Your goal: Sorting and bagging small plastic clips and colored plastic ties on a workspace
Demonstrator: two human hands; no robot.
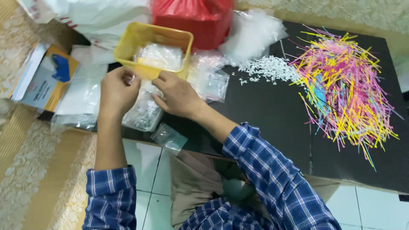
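A small clear plastic bag filled with tiny white pieces lies at the near-left edge of the black worktop, just below the yellow basket. Both hands meet over its top end. The left hand is curled narrow, its fingertips pinched at the bag's mouth, though what they grip is hidden. The right hand lies flatter across the bag, fingers pressing it down, likely to keep it steady while the mouth is worked.

The basket, at 12 o'clock from the hands, holds more clear bags within easy reach. An empty little bag lies at 5 o'clock. At 2 o'clock sits a heap of white pieces, and farther out at 3 o'clock a spread of coloured thin sticks. A red bag stands beyond the basket.
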